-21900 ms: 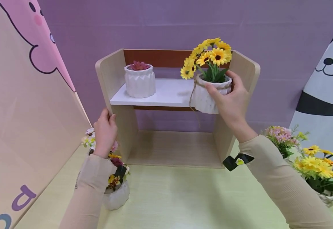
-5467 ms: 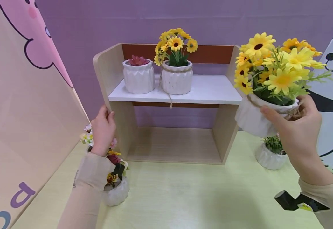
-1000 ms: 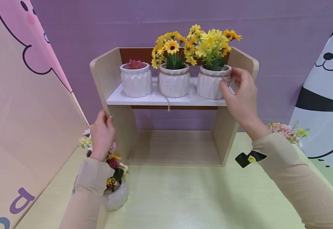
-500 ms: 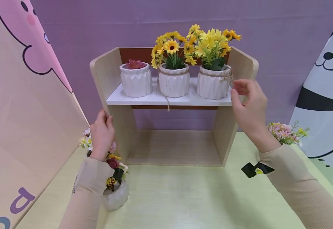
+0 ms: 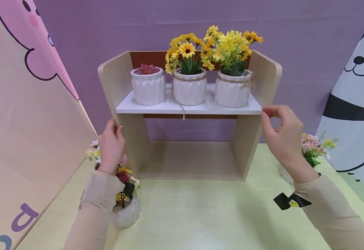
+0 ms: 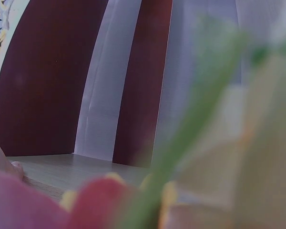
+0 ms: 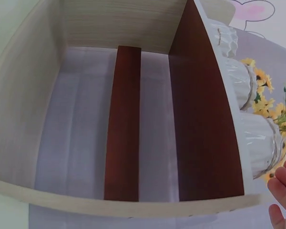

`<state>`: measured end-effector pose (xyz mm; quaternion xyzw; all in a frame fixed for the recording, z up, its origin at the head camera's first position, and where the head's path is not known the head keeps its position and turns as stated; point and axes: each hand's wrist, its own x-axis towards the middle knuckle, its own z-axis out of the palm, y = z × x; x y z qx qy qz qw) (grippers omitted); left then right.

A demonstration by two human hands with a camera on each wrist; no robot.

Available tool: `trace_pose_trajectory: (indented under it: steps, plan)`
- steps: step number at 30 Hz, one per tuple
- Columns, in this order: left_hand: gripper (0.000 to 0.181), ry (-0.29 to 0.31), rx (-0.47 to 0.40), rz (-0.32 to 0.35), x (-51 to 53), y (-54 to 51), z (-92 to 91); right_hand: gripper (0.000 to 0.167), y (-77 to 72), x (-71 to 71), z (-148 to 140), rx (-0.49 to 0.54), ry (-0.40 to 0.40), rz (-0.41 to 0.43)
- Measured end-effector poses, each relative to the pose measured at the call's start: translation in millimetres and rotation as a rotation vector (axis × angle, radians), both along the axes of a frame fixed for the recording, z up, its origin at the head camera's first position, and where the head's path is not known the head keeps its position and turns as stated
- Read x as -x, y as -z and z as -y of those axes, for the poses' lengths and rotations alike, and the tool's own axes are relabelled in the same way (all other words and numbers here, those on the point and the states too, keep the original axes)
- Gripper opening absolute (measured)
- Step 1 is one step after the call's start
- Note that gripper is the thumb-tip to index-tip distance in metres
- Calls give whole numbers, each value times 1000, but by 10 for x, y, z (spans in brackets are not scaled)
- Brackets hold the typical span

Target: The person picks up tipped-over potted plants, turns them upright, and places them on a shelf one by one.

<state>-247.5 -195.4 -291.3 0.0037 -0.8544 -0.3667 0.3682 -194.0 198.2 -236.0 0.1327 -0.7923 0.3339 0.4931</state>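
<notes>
A small wooden shelf unit stands on the table. My left hand grips the front edge of its left side panel. Just in front of the right side panel is my right hand, its fingers loosely bent and holding nothing; whether the fingertips touch the panel I cannot tell. On the white upper board three white pots stand in a row: a red succulent pot, a sunflower pot with hanging twine, and a yellow daisy pot with a twine bow.
Below the board is the lower compartment. Beside my left forearm stands a white pot with mixed flowers, with more blossoms behind it. A pot of pink flowers is partly hidden behind my right wrist. Printed panels flank the table.
The yellow daisy pot has come onto the board's right end, and my right hand has let go of it, moving down and right. My left hand stays on the panel.
</notes>
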Motion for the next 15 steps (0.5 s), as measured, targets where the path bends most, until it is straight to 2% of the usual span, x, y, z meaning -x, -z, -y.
trace_pose_trajectory:
  steps: [15]
  plan:
    - [19,11,-2,21,-12,-1,3,15,338,-17,-242,23,33,63]
